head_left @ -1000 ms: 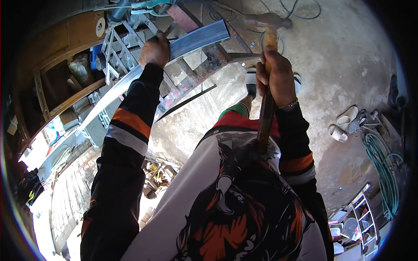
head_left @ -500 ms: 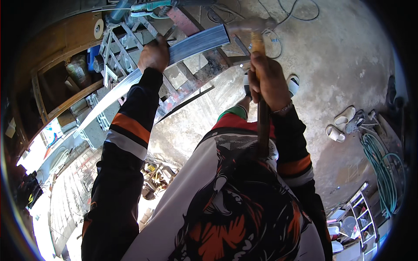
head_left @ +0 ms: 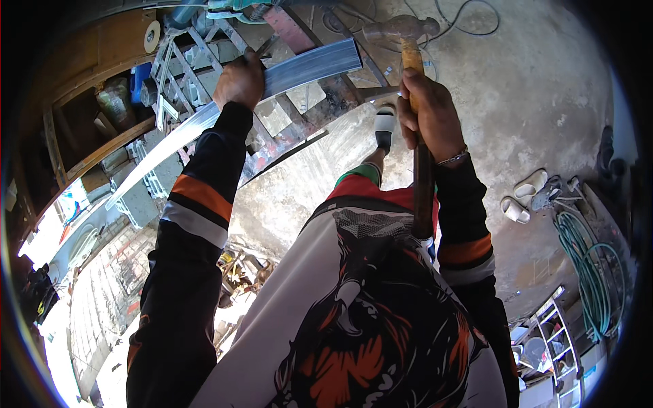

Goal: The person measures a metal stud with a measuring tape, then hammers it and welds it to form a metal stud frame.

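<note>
A long, flat, silvery metal bar [head_left: 309, 66] lies slantwise over a metal frame [head_left: 299, 122] on the left. My left hand [head_left: 239, 83] is closed round the bar near its middle. In my right hand [head_left: 432, 117] is a hammer [head_left: 410, 58], gripped partway along its handle. The handle is yellowish near the head and dark lower down, reaching back toward my body. The hammer's head is up at the far side, just right of the bar's right end and apart from it.
Wooden shelving [head_left: 102, 160] with jars and clutter stands at the left. Cables [head_left: 469, 30] lie on the concrete floor [head_left: 517, 88] at the far side. Light-coloured slippers [head_left: 530, 183], a coiled green hose [head_left: 585, 272] and a small ladder [head_left: 561, 340] are on the right.
The hammer has shifted slightly right and its head shows more sharply now. My left hand keeps its hold on the bar. The whole view has shifted slightly.
</note>
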Demonstrator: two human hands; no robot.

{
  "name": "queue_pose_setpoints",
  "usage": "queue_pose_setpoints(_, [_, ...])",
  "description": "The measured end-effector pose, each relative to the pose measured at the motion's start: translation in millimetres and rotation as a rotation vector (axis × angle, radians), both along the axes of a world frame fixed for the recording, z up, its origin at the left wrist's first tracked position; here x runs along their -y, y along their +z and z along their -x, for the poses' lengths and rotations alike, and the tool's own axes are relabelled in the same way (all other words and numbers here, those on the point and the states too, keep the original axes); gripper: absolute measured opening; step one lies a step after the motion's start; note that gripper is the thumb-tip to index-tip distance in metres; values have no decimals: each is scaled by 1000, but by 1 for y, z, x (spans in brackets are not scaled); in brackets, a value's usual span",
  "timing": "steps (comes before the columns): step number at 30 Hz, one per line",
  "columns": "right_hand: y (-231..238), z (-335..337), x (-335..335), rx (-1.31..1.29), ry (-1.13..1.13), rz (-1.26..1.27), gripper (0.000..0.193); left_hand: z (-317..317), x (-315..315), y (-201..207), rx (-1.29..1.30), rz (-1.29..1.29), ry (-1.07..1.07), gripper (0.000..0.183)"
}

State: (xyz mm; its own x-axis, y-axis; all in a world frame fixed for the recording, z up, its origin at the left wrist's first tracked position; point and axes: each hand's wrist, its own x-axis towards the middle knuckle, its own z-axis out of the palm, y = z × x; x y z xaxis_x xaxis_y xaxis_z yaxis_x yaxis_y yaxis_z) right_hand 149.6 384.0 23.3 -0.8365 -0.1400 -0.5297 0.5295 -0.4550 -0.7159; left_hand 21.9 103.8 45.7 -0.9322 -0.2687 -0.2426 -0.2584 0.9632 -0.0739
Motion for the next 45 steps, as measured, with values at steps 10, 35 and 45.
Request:
queue_pose_setpoints(10, [0,5,0,26,-99,81,39,-1,0,0,-3,15,26,64])
queue_pose_setpoints(35, [1,-16,0,62,-80,100,38,3,8,-7,2,23,9,64])
queue_pose_setpoints(45, [-3,-27,-2,-4,48,28,40,5,10,-5,17,22,20,66])
